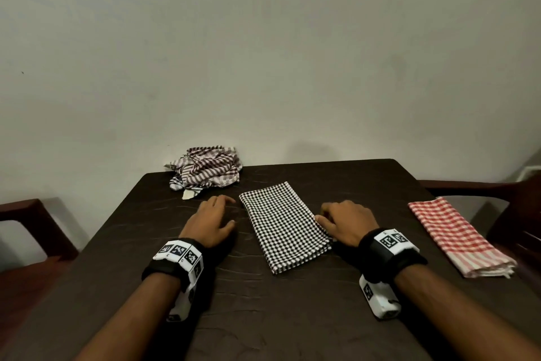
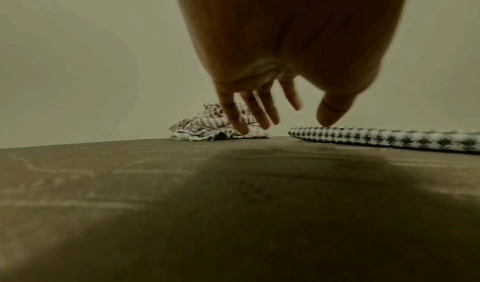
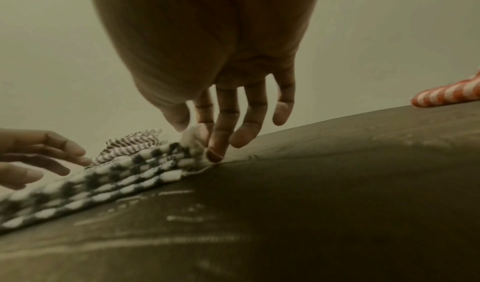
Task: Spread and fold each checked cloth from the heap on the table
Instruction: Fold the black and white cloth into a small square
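Observation:
A black-and-white checked cloth (image 1: pixel 285 226) lies folded into a long rectangle at the middle of the dark table (image 1: pixel 292 316). My right hand (image 1: pixel 345 221) is at its right edge. Thumb and forefinger pinch the edge of the layers (image 3: pixel 193 140); the other fingers hang straight. My left hand (image 1: pixel 215 218) is just left of the cloth, fingers loose and spread, holding nothing; in the left wrist view it (image 2: pixel 259 110) hovers above the table. The heap (image 1: pixel 206 172) of crumpled striped and checked cloths sits at the table's far edge by the wall.
A red-and-white checked cloth (image 1: pixel 456 236) lies folded at the table's right edge. Dark wooden chairs stand to the left (image 1: pixel 26 214) and right (image 1: pixel 512 199). A plain wall rises right behind the table.

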